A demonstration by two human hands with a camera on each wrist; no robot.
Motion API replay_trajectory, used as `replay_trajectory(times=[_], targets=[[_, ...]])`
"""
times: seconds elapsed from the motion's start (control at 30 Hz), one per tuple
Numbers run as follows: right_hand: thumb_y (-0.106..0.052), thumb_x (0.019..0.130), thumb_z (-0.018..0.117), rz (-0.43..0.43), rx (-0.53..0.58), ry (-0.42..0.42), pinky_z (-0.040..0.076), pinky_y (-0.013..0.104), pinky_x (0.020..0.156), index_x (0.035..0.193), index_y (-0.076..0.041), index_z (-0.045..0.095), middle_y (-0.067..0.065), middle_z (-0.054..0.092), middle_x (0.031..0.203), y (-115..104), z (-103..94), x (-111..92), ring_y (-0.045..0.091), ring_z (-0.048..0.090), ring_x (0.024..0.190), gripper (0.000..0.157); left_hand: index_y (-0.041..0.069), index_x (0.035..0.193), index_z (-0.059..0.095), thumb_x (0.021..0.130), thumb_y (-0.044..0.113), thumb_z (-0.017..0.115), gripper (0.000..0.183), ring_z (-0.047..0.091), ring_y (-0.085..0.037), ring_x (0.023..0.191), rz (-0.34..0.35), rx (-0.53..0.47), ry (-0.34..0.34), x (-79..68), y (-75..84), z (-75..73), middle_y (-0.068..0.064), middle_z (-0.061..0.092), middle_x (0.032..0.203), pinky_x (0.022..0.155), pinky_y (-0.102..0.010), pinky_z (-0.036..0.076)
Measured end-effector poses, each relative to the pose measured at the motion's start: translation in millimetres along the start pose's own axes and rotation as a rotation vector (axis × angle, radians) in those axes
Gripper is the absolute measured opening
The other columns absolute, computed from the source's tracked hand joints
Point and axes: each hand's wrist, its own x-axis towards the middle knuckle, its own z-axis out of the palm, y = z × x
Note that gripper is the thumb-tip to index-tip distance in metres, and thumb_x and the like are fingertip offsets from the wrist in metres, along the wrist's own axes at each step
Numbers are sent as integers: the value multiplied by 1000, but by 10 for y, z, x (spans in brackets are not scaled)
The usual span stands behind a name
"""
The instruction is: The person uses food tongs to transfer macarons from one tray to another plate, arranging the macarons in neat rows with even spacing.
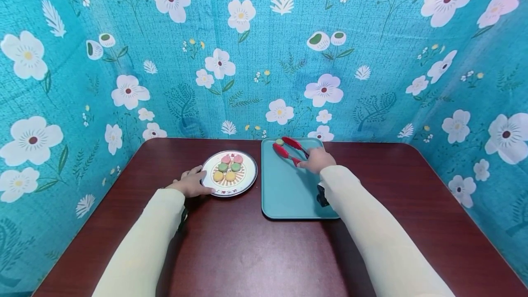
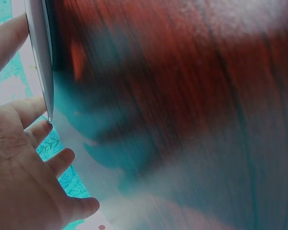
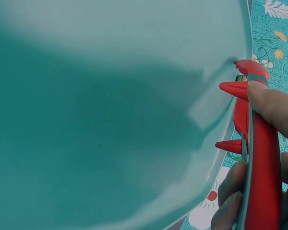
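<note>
My left hand (image 1: 190, 184) holds the left rim of a round white plate (image 1: 250, 171) with a dark blue edge. Thumb and fingertips meet that rim in the left wrist view, the outer fingers spread apart. Pink macarons (image 1: 238, 159), green macarons (image 1: 222, 167) and yellow macarons (image 1: 230, 176) lie on it in pairs. Over a teal tray (image 1: 288, 196), my right hand (image 1: 318, 160) grips red tongs (image 1: 281, 151) by the handles. Their arms stand spread, with a green macaron (image 1: 279, 142) between the tips near the tray's far edge.
Plate and tray rest side by side on a dark reddish-brown wooden table (image 1: 231, 246), a narrow strip of wood between them. A teal flowered cloth (image 1: 255, 58) hangs behind the table's far edge and along both sides.
</note>
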Motion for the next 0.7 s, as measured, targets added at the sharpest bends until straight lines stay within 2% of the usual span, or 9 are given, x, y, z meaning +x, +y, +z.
replay_trajectory(times=[0.13, 0.37, 0.57, 0.7], targets=[[-38, 84, 74, 9, 5, -6, 48, 36, 66, 114, -2, 61, 12, 57, 89, 0, 0, 8, 26, 54, 83, 48, 1, 151, 27, 84, 46, 69, 90, 12, -49, 137, 7, 3, 4, -21, 11, -8, -23, 15, 156, 105, -74, 8], [-36, 84, 75, 7, 31, 15, 47, 35, 64, 106, -4, 61, 12, 57, 86, 11, 16, 5, 26, 55, 80, 41, 1, 150, 28, 85, 44, 69, 88, 14, -49, 137, 9, 0, 8, -37, 22, -4, -23, 16, 156, 105, -74, 8], [-32, 83, 76, 12, 65, 17, 47, 34, 63, 110, -3, 61, 12, 58, 86, 20, 26, -9, 26, 55, 81, 42, 3, 151, 28, 83, 43, 70, 89, 14, -48, 137, -5, -16, 10, -12, 6, 9, -23, 16, 156, 105, -73, 7], [-32, 83, 76, 10, 75, 23, 46, 34, 62, 106, -4, 61, 11, 57, 84, 30, 29, -9, 26, 55, 79, 39, 1, 150, 28, 83, 43, 70, 89, 14, -49, 137, -3, -12, 8, -28, 26, 0, -24, 16, 156, 105, -73, 8]])
